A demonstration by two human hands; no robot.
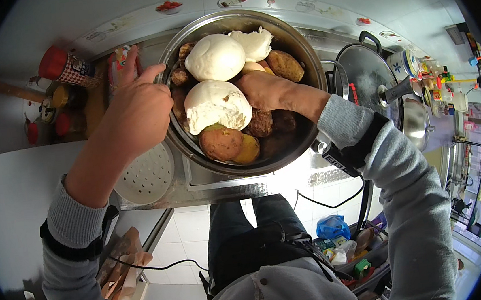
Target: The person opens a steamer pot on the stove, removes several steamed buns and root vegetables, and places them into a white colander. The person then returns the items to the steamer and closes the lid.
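A large round metal pot (253, 170) stands before me on the counter. Inside it sit a smooth white steamed bun (214, 57), a torn bun (218, 106) nearer me, and a white bun piece (253, 44) at the back. Around them lie a brown potato (285, 65), a cut potato (221, 143) and dark taro (259, 123). My right hand (263, 89) reaches into the pot beside the buns; its fingertips are hidden. My left hand (140, 105) is at the pot's left rim, two fingers extended; whether it grips a handle there is hidden.
A white perforated steamer plate (145, 176) lies at the counter's front left. Jars, one with a red lid (52, 63), stand farther left. A lidded wok (365, 73) is right of the pot. Below are a dark cable (333, 206) and a bin of bags (332, 228).
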